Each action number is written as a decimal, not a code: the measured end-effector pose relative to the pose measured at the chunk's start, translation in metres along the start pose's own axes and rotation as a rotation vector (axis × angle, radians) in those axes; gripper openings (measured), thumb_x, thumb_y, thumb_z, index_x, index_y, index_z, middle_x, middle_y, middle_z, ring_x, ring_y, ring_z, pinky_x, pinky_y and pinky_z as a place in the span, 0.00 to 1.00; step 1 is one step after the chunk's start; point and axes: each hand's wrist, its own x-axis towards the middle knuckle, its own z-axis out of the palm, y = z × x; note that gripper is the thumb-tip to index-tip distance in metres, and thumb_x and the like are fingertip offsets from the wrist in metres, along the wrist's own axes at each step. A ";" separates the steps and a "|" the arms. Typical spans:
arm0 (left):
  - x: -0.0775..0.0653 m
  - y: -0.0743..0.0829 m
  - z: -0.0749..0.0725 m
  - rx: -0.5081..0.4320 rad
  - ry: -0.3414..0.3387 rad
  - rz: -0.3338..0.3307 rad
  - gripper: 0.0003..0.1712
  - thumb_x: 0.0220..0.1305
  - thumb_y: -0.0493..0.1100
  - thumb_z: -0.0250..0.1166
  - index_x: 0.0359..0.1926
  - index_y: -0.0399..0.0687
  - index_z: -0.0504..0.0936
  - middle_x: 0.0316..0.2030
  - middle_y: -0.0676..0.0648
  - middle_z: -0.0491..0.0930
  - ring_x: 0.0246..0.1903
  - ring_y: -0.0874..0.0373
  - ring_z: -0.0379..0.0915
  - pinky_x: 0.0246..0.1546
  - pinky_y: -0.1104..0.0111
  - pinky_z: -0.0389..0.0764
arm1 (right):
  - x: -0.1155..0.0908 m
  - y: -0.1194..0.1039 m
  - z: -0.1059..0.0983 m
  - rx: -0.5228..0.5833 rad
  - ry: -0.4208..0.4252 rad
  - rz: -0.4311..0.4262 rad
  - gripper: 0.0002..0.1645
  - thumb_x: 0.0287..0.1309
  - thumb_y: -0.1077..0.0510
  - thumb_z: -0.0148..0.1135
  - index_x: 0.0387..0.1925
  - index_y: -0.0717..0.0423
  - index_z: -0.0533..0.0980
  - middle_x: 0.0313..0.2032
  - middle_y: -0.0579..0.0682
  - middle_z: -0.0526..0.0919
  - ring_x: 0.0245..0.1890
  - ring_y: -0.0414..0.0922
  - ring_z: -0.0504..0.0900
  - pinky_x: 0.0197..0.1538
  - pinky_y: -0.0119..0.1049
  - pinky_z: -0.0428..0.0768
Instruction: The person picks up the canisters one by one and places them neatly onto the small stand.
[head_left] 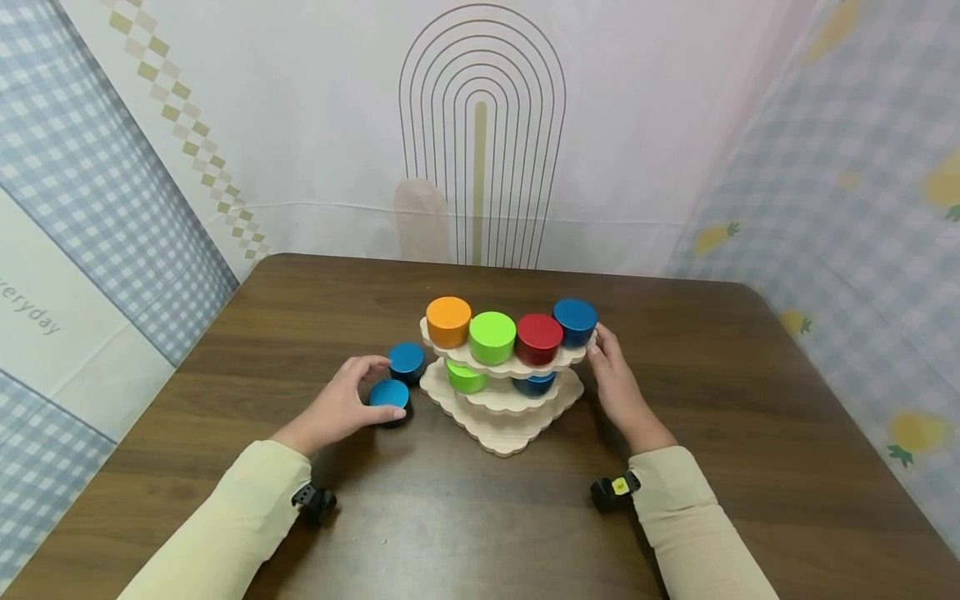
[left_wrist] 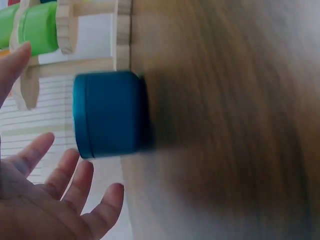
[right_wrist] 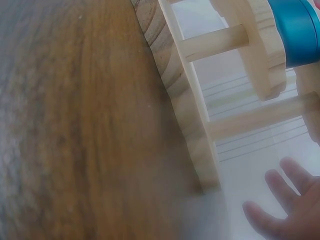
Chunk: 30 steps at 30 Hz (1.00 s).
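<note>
The left hand (head_left: 341,408) rests on the bench (head_left: 300,317) with its fingers loosely spread around a blue cylinder (head_left: 389,397); the left wrist view shows the palm open and the fingers straight, close to the cylinder but not clamped on it. A second blue cylinder (head_left: 407,361) stands just behind the first, near the fingertips and beside the foot of the wooden tiered stand (head_left: 501,433).

The right hand (head_left: 617,385) is at the stand's right side, fingers extended toward the edge of the top tier (head_left: 517,367) — open, gripping nothing; whether the fingertips actually touch the wood cannot be told.

The stand has three scalloped wooden tiers joined by dowels, the widest-looking one on top. On the top tier stand four cylinders in a row: orange (head_left: 448,321), light green (head_left: 492,337), red (head_left: 538,338) and a blue one (head_left: 575,322) nearest the right hand. On the middle tier, partly hidden under the top one, sit a green cylinder (head_left: 465,379) and a dark blue cylinder (head_left: 534,384).

Small black wrist cameras sit at both cream sleeves — the right one (head_left: 614,490) bears a yellow mark.
</note>
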 end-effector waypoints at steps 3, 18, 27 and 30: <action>0.001 -0.005 -0.002 0.034 -0.028 -0.011 0.42 0.54 0.49 0.73 0.63 0.34 0.66 0.59 0.32 0.65 0.58 0.38 0.63 0.56 0.45 0.69 | -0.005 -0.012 0.000 -0.002 -0.005 0.010 0.31 0.77 0.55 0.31 0.74 0.59 0.42 0.74 0.63 0.45 0.73 0.62 0.46 0.69 0.63 0.48; 0.010 -0.020 -0.003 0.102 -0.129 0.004 0.44 0.51 0.47 0.76 0.63 0.32 0.66 0.57 0.32 0.68 0.55 0.39 0.66 0.57 0.47 0.69 | 0.005 0.015 0.001 -0.025 0.024 -0.022 0.32 0.76 0.46 0.31 0.75 0.50 0.43 0.74 0.58 0.47 0.73 0.59 0.47 0.69 0.63 0.50; 0.014 -0.017 -0.001 0.187 -0.169 -0.032 0.43 0.50 0.46 0.76 0.63 0.34 0.68 0.59 0.33 0.70 0.57 0.37 0.64 0.56 0.44 0.68 | 0.005 0.014 0.000 -0.024 0.022 -0.015 0.32 0.76 0.47 0.31 0.75 0.50 0.43 0.74 0.58 0.46 0.73 0.59 0.47 0.69 0.63 0.50; 0.015 -0.016 0.000 0.203 -0.177 -0.043 0.42 0.50 0.45 0.76 0.62 0.34 0.68 0.59 0.33 0.70 0.56 0.37 0.64 0.55 0.44 0.68 | 0.002 0.004 0.000 -0.018 0.011 -0.004 0.31 0.77 0.51 0.31 0.75 0.54 0.42 0.74 0.60 0.46 0.73 0.60 0.46 0.69 0.62 0.49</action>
